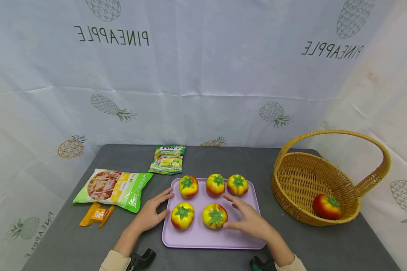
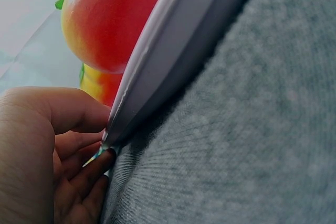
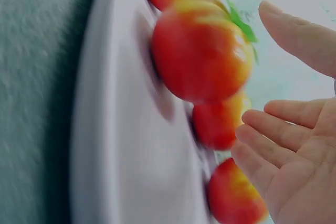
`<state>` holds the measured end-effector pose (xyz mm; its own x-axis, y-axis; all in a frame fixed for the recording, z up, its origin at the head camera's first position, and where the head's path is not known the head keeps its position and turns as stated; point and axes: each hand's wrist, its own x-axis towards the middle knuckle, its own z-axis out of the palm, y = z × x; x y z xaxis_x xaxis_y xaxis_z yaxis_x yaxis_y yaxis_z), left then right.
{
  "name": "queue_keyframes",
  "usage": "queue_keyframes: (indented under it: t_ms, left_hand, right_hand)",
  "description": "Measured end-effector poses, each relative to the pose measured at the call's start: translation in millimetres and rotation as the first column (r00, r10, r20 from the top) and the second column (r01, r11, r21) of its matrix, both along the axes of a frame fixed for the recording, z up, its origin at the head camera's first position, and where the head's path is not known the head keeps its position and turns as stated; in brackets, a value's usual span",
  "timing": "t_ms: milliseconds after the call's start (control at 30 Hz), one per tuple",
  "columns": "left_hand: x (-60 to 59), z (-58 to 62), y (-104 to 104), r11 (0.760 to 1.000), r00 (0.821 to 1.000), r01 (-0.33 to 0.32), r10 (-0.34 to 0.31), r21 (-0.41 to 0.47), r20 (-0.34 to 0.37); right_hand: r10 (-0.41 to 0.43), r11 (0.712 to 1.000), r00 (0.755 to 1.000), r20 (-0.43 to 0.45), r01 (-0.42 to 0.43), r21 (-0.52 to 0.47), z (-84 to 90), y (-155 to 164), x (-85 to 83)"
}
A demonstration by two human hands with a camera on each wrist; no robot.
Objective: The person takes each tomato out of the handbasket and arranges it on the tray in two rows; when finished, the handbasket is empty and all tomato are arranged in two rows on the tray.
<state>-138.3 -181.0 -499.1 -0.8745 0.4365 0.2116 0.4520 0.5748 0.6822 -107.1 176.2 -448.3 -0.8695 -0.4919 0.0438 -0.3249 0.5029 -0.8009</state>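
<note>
On a lilac tray (image 1: 230, 241) sit several red-and-yellow, tomato-like fruits with green leafy tops, three at the back and two in front. My left hand (image 1: 150, 214) rests at the tray's left edge, and its thumb touches the rim (image 2: 134, 77) in the left wrist view. Over the tray's right half, my right hand (image 1: 249, 220) has its fingers spread and holds nothing. Its thumb tip is beside the front-right fruit (image 1: 215, 216); its fingertips are close to the back fruits (image 1: 237, 185). The right wrist view shows the open palm (image 3: 299, 166) and a fruit (image 3: 197, 51) apart from the thumb.
A wicker basket (image 1: 300, 169) with a tall handle stands to the right, holding one similar fruit (image 1: 327, 206). Left of the tray lie a large green-and-white food bag (image 1: 113, 186) and a small orange packet (image 1: 96, 215). A green candy bag (image 1: 167, 160) lies behind the tray.
</note>
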Motion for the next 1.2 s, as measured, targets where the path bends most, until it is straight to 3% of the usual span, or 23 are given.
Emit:
queue_keyframes:
  t_ms: [333,533,733,900,1200]
  left_hand:
    - [-0.7,-1.4,-0.7,1.0,0.999,-0.005,0.005,-0.009,-0.05]
    - [-0.3,-1.4,-1.2,1.0,0.998,-0.007,0.007,-0.002,-0.065]
    - [-0.3,-0.8,-0.4,1.0,0.998,-0.009,0.009,-0.003,-0.057]
    - [-0.8,-0.7,0.2,1.0,0.999,-0.008,0.008,-0.003,-0.048]
    - [0.1,-1.1,0.6,1.0,0.999,-0.004,0.004,-0.004,-0.037]
  right_hand:
    - [-0.107,0.994,0.992,-0.065,0.109,0.025,6.9,38.9,5.8]
    - [-0.206,0.974,0.964,-0.166,0.219,0.064,17.4,73.5,11.4]
    - [-0.276,0.96,0.939,-0.208,0.281,-0.006,29.6,109.6,21.5]
    - [-0.355,0.933,0.905,-0.234,0.36,-0.021,39.1,139.0,30.2]
    - [-0.461,0.87,0.863,-0.208,0.486,0.089,48.8,190.6,34.9]
